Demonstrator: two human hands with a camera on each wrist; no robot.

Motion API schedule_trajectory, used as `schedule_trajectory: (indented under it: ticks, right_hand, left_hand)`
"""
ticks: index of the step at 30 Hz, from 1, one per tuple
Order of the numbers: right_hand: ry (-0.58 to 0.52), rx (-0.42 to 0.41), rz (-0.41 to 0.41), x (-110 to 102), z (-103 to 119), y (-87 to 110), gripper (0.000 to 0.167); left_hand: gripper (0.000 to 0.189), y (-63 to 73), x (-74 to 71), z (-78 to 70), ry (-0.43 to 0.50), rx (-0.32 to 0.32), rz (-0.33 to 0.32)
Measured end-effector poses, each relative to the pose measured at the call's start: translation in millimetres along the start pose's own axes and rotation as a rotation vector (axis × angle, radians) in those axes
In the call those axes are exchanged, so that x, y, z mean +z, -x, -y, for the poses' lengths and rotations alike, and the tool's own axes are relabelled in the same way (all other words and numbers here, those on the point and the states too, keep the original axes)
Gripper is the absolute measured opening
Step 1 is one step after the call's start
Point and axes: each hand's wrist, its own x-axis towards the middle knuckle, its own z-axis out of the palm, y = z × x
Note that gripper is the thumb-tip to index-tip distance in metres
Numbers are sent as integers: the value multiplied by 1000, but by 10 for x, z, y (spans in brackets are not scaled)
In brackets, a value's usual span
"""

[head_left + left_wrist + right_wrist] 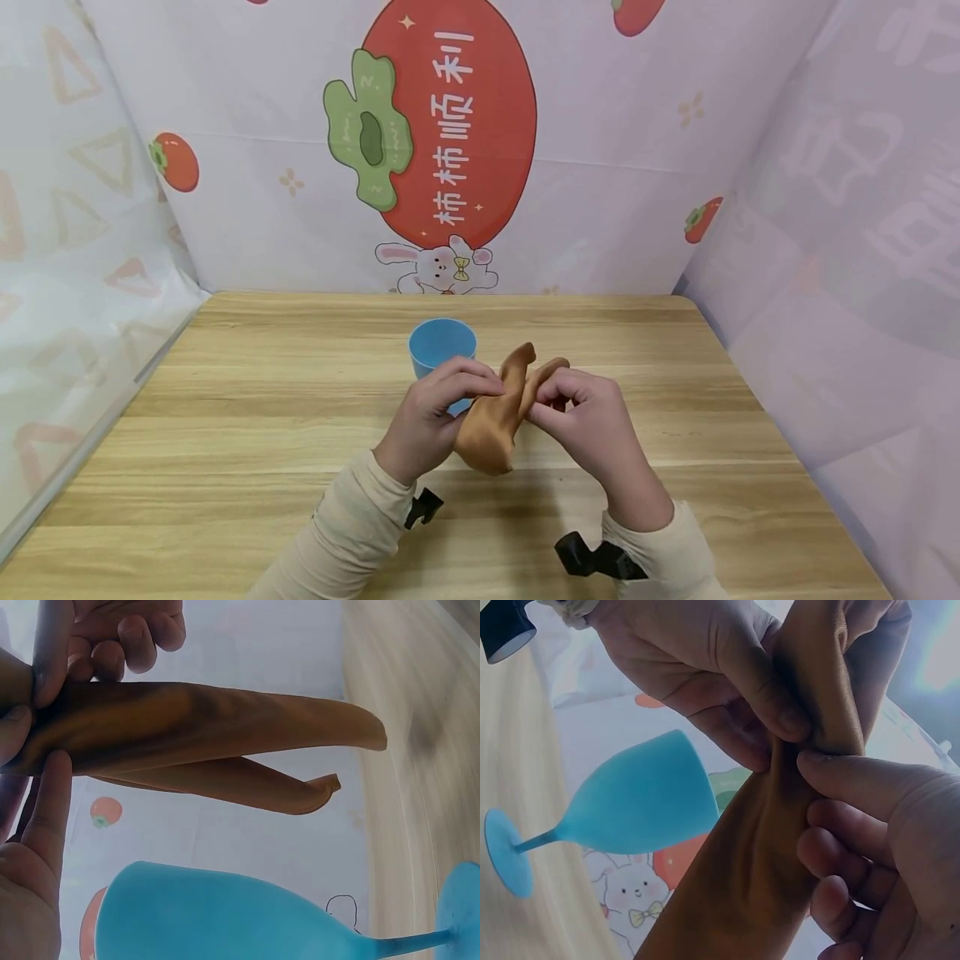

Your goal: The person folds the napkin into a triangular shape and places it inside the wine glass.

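Observation:
A shiny brown cloth (487, 429), folded into a long strip, is held in the air between both hands. My left hand (435, 412) pinches its left side between thumb and fingers. On the other side my right hand (588, 421) pinches an edge, with thumb and index finger meeting on it in the right wrist view. Two tapering ends of the cloth (225, 724) hang down in the left wrist view. Just beyond the left hand a blue goblet (645, 799) stands upright on its stem and round foot; in the head view the left hand and cloth hide its lower part.
A wood-grain table (262, 433) lies under the hands. Behind it hangs a white printed backdrop (600, 200) with persimmons and a rabbit, and printed sheets also close off both sides. Each wrist carries a black camera mount (600, 560).

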Motion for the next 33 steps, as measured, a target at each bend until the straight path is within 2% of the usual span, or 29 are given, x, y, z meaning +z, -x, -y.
schedule_trajectory:
  ticks: [8, 13, 21, 28, 33]
  right_hand:
    - [-34, -19, 115, -25, -26, -20, 25]
    - [-54, -45, 195, -17, -34, -42, 27]
    - [-103, -38, 249, -28, -41, -41, 24]
    - [-285, 32, 296, -64, -67, -25, 17]
    - [-350, 95, 315, -74, -55, -32, 13]
  left_hand:
    - [36, 15, -6, 19, -42, 24, 4]
    - [37, 22, -6, 15, -60, 21, 19]
    - [35, 14, -2, 17, -63, 26, 39]
    - [34, 0, -3, 15, -63, 35, 43]
    - [34, -4, -15, 11, -61, 39, 39]
